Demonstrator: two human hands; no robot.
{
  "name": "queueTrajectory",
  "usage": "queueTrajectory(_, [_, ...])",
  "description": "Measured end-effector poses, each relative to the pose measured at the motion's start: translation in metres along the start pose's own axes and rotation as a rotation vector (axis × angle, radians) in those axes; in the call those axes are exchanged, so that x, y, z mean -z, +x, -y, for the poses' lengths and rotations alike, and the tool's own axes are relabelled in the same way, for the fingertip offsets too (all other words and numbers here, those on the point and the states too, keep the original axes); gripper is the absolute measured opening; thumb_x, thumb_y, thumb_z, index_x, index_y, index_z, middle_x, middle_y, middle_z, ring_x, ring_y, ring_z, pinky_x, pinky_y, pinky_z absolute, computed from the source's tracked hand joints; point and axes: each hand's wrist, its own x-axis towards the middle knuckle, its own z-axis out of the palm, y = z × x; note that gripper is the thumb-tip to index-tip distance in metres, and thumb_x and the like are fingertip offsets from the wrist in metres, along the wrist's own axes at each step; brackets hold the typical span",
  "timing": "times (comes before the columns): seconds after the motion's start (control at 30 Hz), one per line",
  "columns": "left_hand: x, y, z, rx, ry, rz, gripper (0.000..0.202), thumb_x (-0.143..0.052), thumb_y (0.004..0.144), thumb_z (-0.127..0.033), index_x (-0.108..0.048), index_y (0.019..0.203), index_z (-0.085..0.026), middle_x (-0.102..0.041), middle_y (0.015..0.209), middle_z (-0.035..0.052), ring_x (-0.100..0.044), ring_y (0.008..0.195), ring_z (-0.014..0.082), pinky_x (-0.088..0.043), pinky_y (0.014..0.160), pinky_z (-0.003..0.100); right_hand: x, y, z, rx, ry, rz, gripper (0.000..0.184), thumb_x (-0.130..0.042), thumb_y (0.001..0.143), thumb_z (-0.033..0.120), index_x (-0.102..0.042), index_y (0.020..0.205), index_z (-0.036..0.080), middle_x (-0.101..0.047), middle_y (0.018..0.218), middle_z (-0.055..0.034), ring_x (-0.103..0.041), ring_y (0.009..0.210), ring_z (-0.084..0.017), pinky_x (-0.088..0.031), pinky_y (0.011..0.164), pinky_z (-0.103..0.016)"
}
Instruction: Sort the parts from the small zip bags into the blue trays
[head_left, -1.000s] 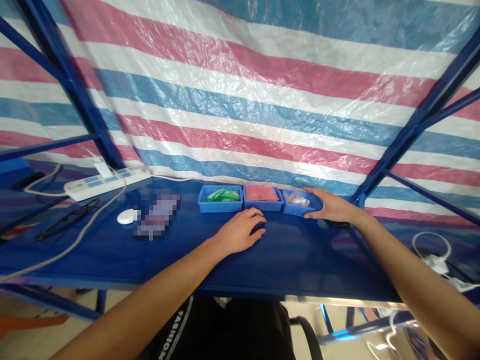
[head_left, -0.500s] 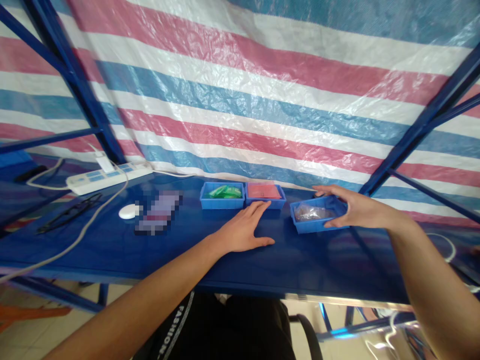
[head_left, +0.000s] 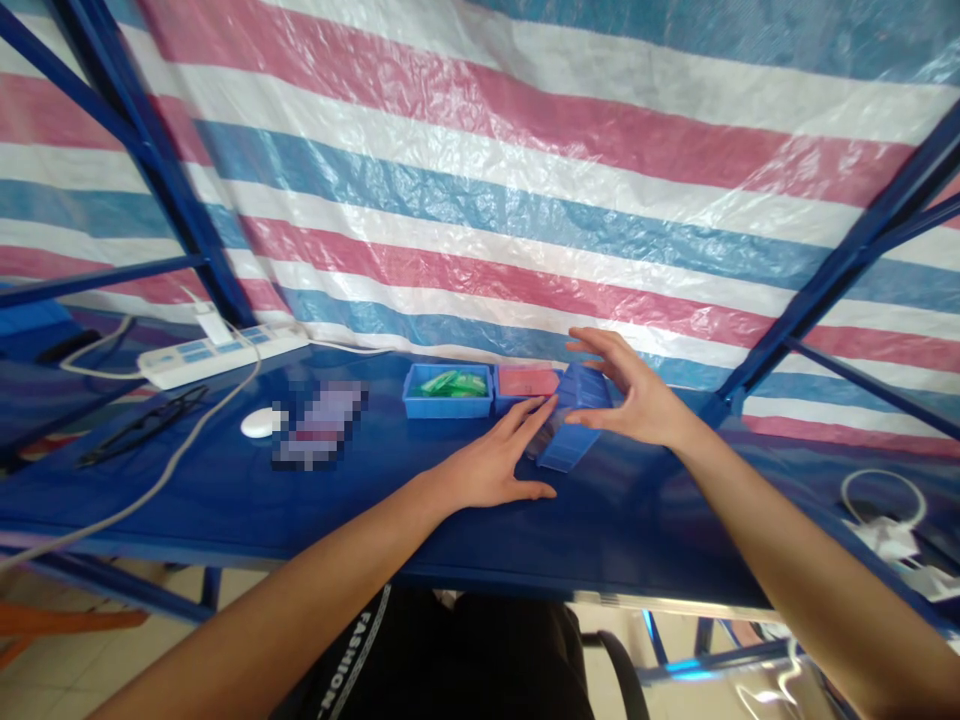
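My right hand [head_left: 637, 400] grips a small blue tray [head_left: 574, 430] and holds it tipped over, its underside toward me and its opening turned to the left. My left hand [head_left: 495, 460] rests on the blue table [head_left: 300, 500] just left of the tipped tray, fingers stretched out flat, fingertips close to its opening. The contents of the tipped tray are hidden. Behind my hands stand a blue tray with green pieces [head_left: 448, 390] and a blue tray with red sheets [head_left: 525, 383].
A white power strip [head_left: 217, 355] with cables lies at the back left. A white puck [head_left: 257, 422], a blurred-out object [head_left: 319, 425] and black glasses [head_left: 142, 425] sit left of the trays. White cables [head_left: 881, 525] lie at the right. A striped tarp hangs behind.
My right hand lifted the third tray from its place beside the red one, carried it left and tipped it over toward my left hand. My left hand opened from curled to flat.
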Motion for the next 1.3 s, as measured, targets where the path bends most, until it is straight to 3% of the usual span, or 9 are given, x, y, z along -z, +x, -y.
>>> queueTrajectory(0.13, [0.001, 0.001, 0.001, -0.003, 0.016, 0.01, 0.113, -0.083, 0.09, -0.058, -0.015, 0.176, -0.033, -0.014, 0.182, 0.0125, -0.019, 0.169, 0.0391, -0.031, 0.137, 0.054, -0.042, -0.006, -0.017, 0.074, 0.082, -0.282, 0.101, -0.085, 0.084, 0.065, -0.036, 0.167, 0.033, -0.04, 0.167, -0.0159, -0.048, 0.154, -0.039, -0.049, 0.122, -0.059])
queueTrajectory(0.23, [0.001, 0.002, 0.002, -0.026, 0.021, 0.017, 0.11, -0.084, 0.09, -0.056, -0.02, 0.176, -0.032, -0.019, 0.179, 0.0144, -0.023, 0.168, 0.0392, -0.032, 0.136, 0.054, -0.067, -0.021, -0.022, 0.004, 0.071, -0.462, 0.1, -0.078, 0.089, 0.069, -0.03, 0.169, 0.031, -0.031, 0.173, -0.0162, -0.038, 0.161, -0.039, -0.043, 0.126, -0.061])
queueTrajectory(0.43, [0.002, 0.002, 0.001, -0.024, 0.036, -0.038, 0.117, -0.082, 0.091, -0.057, -0.006, 0.177, -0.033, -0.017, 0.18, 0.0143, -0.021, 0.169, 0.0372, -0.033, 0.135, 0.055, -0.088, -0.038, -0.024, -0.228, 0.227, -0.278, 0.133, -0.085, 0.082, 0.068, 0.0, 0.176, 0.029, -0.037, 0.173, -0.0181, -0.057, 0.146, -0.038, -0.049, 0.122, -0.059])
queueTrajectory(0.53, [0.005, 0.002, -0.001, -0.017, 0.032, -0.067, 0.113, -0.084, 0.091, -0.054, -0.013, 0.176, -0.033, -0.017, 0.18, 0.0142, -0.021, 0.168, 0.0371, -0.033, 0.136, 0.055, -0.086, -0.037, -0.026, -0.219, 0.209, -0.235, 0.14, -0.089, 0.079, 0.066, 0.005, 0.177, 0.03, -0.035, 0.175, -0.0155, -0.051, 0.153, -0.039, -0.044, 0.125, -0.061])
queueTrajectory(0.7, [0.009, 0.003, -0.005, -0.015, 0.005, -0.077, 0.102, -0.085, 0.09, -0.052, -0.029, 0.173, -0.031, -0.016, 0.18, 0.0141, -0.029, 0.166, 0.0376, -0.038, 0.134, 0.055, -0.079, -0.038, -0.024, -0.118, 0.055, -0.202, 0.13, -0.083, 0.086, 0.063, 0.002, 0.178, 0.029, -0.022, 0.182, -0.0125, -0.033, 0.164, -0.039, -0.034, 0.132, -0.061])
queueTrajectory(0.93, [0.013, 0.004, -0.009, -0.013, -0.027, -0.068, 0.096, -0.082, 0.091, -0.056, -0.033, 0.171, -0.034, -0.013, 0.182, 0.0113, -0.041, 0.159, 0.0418, -0.048, 0.126, 0.058, -0.072, -0.035, -0.009, 0.03, -0.088, -0.153, 0.105, -0.07, 0.1, 0.055, -0.003, 0.178, 0.034, -0.025, 0.182, -0.0096, -0.029, 0.166, -0.037, -0.029, 0.134, -0.061])
queueTrajectory(1.13, [0.008, 0.003, -0.003, -0.037, 0.011, -0.078, 0.093, -0.083, 0.091, -0.054, -0.039, 0.169, -0.032, -0.022, 0.179, 0.0128, -0.037, 0.161, 0.0392, -0.038, 0.133, 0.055, -0.07, -0.032, -0.005, 0.064, -0.12, -0.104, 0.099, -0.064, 0.104, 0.055, 0.0, 0.177, 0.037, -0.009, 0.185, -0.004, -0.015, 0.17, -0.035, -0.019, 0.136, -0.064])
queueTrajectory(1.3, [0.007, 0.004, -0.005, -0.03, -0.033, -0.071, 0.093, -0.084, 0.09, -0.053, -0.039, 0.169, -0.031, -0.032, 0.175, 0.0117, -0.036, 0.162, 0.0364, -0.036, 0.135, 0.053, -0.069, -0.033, -0.004, 0.091, -0.145, -0.092, 0.091, -0.06, 0.106, 0.051, -0.004, 0.177, 0.04, -0.005, 0.186, -0.0004, -0.013, 0.17, -0.036, -0.022, 0.135, -0.066])
